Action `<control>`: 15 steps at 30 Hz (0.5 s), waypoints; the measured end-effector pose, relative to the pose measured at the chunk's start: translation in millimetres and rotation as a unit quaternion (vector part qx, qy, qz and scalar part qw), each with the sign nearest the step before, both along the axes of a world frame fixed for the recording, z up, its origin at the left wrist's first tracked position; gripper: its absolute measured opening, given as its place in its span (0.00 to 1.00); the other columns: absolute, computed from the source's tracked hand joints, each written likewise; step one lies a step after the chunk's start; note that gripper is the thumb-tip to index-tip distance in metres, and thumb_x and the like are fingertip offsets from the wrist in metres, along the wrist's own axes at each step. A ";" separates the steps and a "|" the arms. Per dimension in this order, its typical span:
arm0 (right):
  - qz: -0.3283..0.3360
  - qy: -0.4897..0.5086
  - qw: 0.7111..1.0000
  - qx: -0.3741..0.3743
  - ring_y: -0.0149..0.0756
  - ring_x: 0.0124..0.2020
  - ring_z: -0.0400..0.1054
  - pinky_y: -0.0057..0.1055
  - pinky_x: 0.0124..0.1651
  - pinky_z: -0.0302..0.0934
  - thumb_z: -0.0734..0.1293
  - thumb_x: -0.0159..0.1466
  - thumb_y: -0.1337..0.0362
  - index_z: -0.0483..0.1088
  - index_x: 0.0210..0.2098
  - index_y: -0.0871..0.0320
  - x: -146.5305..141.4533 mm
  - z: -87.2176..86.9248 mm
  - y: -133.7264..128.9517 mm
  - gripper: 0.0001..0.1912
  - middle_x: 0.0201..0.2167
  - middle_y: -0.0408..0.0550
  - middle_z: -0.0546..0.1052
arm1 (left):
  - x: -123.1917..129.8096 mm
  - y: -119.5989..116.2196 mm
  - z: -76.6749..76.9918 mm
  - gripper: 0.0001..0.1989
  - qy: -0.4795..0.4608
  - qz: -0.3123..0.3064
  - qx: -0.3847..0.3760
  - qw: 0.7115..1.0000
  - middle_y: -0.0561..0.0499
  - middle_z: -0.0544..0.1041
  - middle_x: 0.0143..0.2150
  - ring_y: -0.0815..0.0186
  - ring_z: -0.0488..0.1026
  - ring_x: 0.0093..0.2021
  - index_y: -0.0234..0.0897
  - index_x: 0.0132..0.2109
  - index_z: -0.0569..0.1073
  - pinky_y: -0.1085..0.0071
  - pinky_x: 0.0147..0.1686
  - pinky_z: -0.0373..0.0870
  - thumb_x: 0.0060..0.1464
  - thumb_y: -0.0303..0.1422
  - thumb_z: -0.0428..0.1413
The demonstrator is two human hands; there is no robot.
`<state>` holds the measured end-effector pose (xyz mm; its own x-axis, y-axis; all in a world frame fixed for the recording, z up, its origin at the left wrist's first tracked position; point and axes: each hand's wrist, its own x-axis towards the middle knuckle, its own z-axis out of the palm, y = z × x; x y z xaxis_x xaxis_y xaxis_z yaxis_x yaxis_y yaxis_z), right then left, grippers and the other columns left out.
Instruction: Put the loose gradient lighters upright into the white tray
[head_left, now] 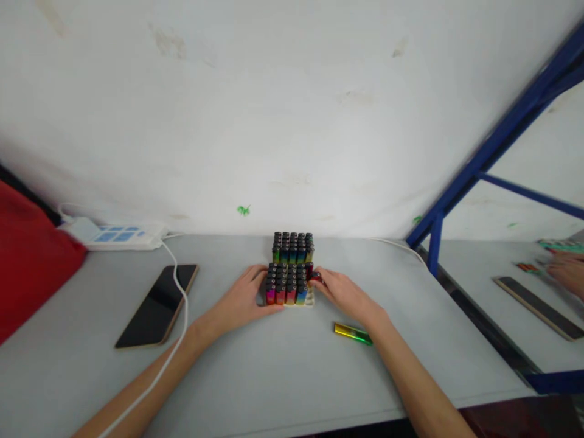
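Rows of upright lighters (280,285) with black tops stand in a pale tray (310,299) at the middle of the table. My left hand (246,297) rests against the tray's left side, its fingers around the edge. In my right hand (336,291) a dark red lighter (316,277) is pinched over the tray's right column, where several slots at the front show bare. A second block of lighters (293,248) stands just behind the first. A yellow-green lighter (353,333) lies flat near my right wrist.
A phone (157,306) lies on the left, with a white cable (185,304) running over it and my left forearm. Behind are a power strip (121,237) and a red bag (34,261). Blue metal framing (483,155) stands right; beyond it is another person's hand (568,271).
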<state>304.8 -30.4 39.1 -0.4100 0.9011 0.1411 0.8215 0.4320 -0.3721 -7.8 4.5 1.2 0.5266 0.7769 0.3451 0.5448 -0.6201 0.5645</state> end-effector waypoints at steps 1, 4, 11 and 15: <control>-0.015 -0.015 1.000 0.005 0.46 0.38 0.80 0.35 0.40 0.64 0.64 0.83 0.55 0.74 0.46 0.53 -2.1 -0.3 0.8 0.12 0.40 0.52 0.86 | -0.5 0.6 -1.0 0.36 0.001 -0.001 0.003 1.000 0.37 0.79 0.65 0.41 0.76 0.67 0.42 0.65 0.78 0.43 0.72 0.74 0.56 0.54 0.73; -0.054 -0.046 0.997 0.005 0.46 0.34 0.79 0.35 0.39 0.62 0.67 0.81 0.51 0.75 0.35 0.53 -6.7 -0.2 2.5 0.19 0.34 0.55 0.85 | -1.2 1.9 -3.1 0.37 0.005 -0.003 0.006 1.000 0.38 0.78 0.65 0.42 0.76 0.67 0.43 0.65 0.78 0.44 0.72 0.74 0.56 0.56 0.72; -0.038 0.103 0.994 -0.026 0.43 0.36 0.75 0.38 0.43 0.66 0.63 0.82 0.49 0.77 0.39 0.53 30.4 21.3 -31.2 0.21 0.36 0.49 0.82 | 2.1 -0.5 1.8 0.38 0.003 -0.011 -0.009 1.000 0.38 0.79 0.65 0.40 0.75 0.69 0.44 0.67 0.77 0.41 0.72 0.73 0.58 0.58 0.70; -0.067 0.100 0.992 -0.040 0.52 0.55 0.76 0.48 0.61 0.71 0.75 0.73 0.51 0.79 0.51 0.50 62.2 13.4 -84.1 0.13 0.52 0.53 0.82 | 2.4 -1.7 2.6 0.37 0.007 -0.005 -0.007 1.000 0.37 0.79 0.65 0.40 0.76 0.67 0.42 0.64 0.78 0.42 0.71 0.75 0.57 0.58 0.71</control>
<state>367.0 -114.4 52.6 -0.2577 0.9570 0.1332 0.7756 0.2871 -0.5622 -5.5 2.8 3.8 0.5391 0.7761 0.3271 0.5461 -0.6178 0.5658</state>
